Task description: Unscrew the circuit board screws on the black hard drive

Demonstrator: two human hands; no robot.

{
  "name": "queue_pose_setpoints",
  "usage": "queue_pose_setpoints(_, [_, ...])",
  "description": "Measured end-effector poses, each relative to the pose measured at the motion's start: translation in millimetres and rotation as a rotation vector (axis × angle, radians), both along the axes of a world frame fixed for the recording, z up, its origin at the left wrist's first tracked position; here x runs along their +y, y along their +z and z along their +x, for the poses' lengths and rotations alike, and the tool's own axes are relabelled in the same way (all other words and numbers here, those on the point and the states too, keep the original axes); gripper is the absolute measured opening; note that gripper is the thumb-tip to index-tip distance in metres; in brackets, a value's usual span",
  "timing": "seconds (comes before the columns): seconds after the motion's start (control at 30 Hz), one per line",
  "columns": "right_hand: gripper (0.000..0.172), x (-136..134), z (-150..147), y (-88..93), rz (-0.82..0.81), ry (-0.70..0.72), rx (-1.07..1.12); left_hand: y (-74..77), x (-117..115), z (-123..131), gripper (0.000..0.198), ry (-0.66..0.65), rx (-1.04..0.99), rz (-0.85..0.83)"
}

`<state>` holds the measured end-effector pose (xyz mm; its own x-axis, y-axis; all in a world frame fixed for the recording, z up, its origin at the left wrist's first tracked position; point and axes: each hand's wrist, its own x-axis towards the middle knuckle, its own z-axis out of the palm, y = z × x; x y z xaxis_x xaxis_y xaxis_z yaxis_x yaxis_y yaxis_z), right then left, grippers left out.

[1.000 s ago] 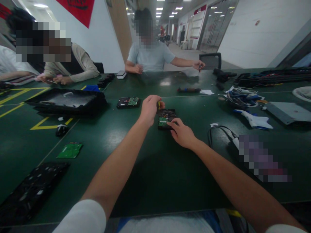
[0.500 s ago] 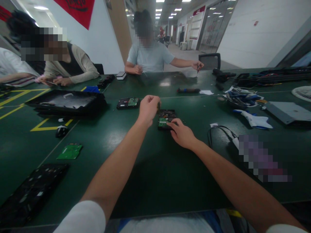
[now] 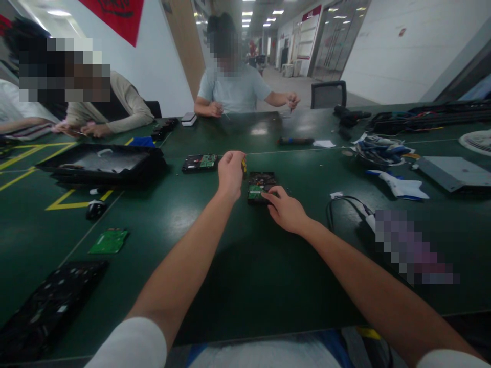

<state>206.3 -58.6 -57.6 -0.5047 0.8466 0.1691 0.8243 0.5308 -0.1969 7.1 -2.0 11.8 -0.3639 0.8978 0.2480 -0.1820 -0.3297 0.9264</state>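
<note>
A hard drive [image 3: 262, 180] with a green circuit board on its near half lies on the table in front of me. My right hand [image 3: 286, 208] grips its near right side, thumb and fingertips on the board's edge. Left of the drive, my left hand [image 3: 230, 173] is raised just above the table, fingers closed round a small yellow-and-black tool [image 3: 244, 164]. Most of that tool is hidden by the fingers, so its kind is unclear. Behind my left hand rests a second hard drive [image 3: 199, 163], its green board facing up.
To the left are a black tray [image 3: 103, 162], a mouse [image 3: 95, 209], a loose green circuit board [image 3: 109, 241] and a black panel [image 3: 53, 304]. Gloves [image 3: 401, 185], bundled cables [image 3: 381, 152] and a grey metal box [image 3: 456, 173] lie right. Co-workers sit across the table.
My left hand has shifted slightly left, away from the drive, and more of the yellow-and-black tool shows. The right hand stays on the drive. The co-worker opposite has drawn one hand inward.
</note>
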Motion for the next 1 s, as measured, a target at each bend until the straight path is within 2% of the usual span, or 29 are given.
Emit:
queue_pose_setpoints(0.07, [0.050,0,0,-0.4,0.004,-0.001,0.002,1.2,-1,-1,0.014,-0.003,0.011,0.000])
queue_pose_setpoints(0.23, [0.051,-1,1,0.7,-0.003,-0.015,0.004,9.2,-7,0,0.011,-0.195,0.018,-0.055])
queue_pose_setpoints(0.37, [0.051,-1,0,2.4,-0.017,-0.027,0.007,11.3,-10,2,0.011,-0.256,0.001,-0.055])
queue_pose_setpoints(0.47, [0.051,-1,0,3.3,-0.020,-0.032,0.008,10.0,-9,3,0.012,-0.217,0.044,-0.028])
queue_pose_setpoints(0.67, [0.049,0,-3,3.2,0.004,-0.032,-0.004,9.1,-5,-4,0.011,-0.007,0.207,0.028])
queue_pose_setpoints(1.0, [0.045,1,-4,2.9,0.022,-0.066,-0.006,8.8,-4,-7,0.012,-0.138,0.222,0.032])
